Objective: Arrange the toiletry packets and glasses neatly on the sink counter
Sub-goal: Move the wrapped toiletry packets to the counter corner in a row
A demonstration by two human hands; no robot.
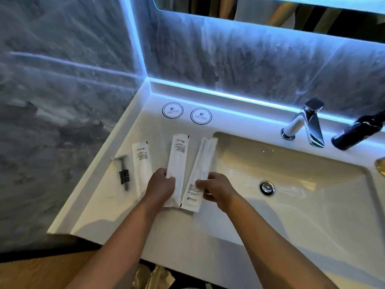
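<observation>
Three long white toiletry packets lie on the white counter (100, 205) left of the basin. My left hand (160, 186) grips the lower end of the middle packet (178, 157). My right hand (216, 188) pinches the right packet (200, 174), which leans over the basin's left rim. The left packet (141, 161) lies flat and untouched beside my left hand. A razor in clear wrap (123, 174) rests at the far left. Two round paper coasters (172, 110) (201, 115) sit near the back wall. No glasses are in view.
The oval basin (291, 195) with a chrome drain (267, 188) fills the right side. A chrome faucet (306, 124) stands behind it, with a dark bottle (358, 132) to its right. Marble walls close the left and back. A gold object (380, 165) shows at the right edge.
</observation>
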